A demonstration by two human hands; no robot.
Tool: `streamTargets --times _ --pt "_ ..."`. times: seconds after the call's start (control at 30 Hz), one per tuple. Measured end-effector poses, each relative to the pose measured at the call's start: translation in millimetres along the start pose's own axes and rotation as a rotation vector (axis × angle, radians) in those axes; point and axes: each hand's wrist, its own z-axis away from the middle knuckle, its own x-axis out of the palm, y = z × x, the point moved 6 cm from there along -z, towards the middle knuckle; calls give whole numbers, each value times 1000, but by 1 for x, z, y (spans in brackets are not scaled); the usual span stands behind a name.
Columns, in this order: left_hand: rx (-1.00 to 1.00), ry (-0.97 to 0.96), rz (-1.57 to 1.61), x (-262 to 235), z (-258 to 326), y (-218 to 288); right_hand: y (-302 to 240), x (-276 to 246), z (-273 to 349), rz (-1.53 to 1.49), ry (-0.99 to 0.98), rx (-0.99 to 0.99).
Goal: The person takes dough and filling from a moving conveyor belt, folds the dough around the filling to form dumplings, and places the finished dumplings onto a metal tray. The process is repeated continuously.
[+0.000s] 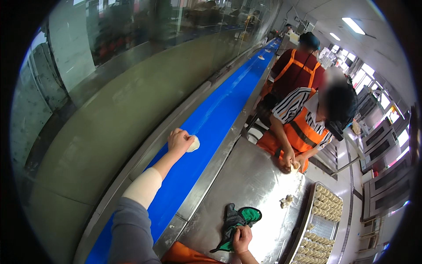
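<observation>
My left hand (179,141) reaches out over the blue conveyor belt (222,108), its fingers closed on the edge of a round, flat, pale piece of dough (193,144). My right hand (242,239) is curled into a fist over the steel table, against a black-and-green cloth item (233,222). That item lies crumpled, and its exact kind does not show. What the right fingers hold, if anything, is hidden.
Several dough pieces (261,57) lie far up the belt. A glass partition (167,66) runs along its left. On the steel table (211,193) sits a small dough lump (286,201). A tray (313,215) holds rows of shaped dough. A co-worker (303,127) handles dough; another person (292,70) stands beyond.
</observation>
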Motion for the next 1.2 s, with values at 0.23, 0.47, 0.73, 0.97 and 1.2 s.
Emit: streamTargets --times 0.23,0.47,0.73,0.97,1.2 --pt "-46 -194 190 -32 30 -18 4 -4 -3 -149 -26 90" --pt "21 -69 201 -66 70 -30 -94 -5 -109 -54 -155 -229" --pt "88 -23 217 -107 111 -29 -137 179 -183 -12 -291 -237" --pt "106 -31 222 -137 143 -46 -177 218 -177 118 -531 -182" --pt "143 -137 128 -176 182 -44 -208 231 -143 85 -586 -298"
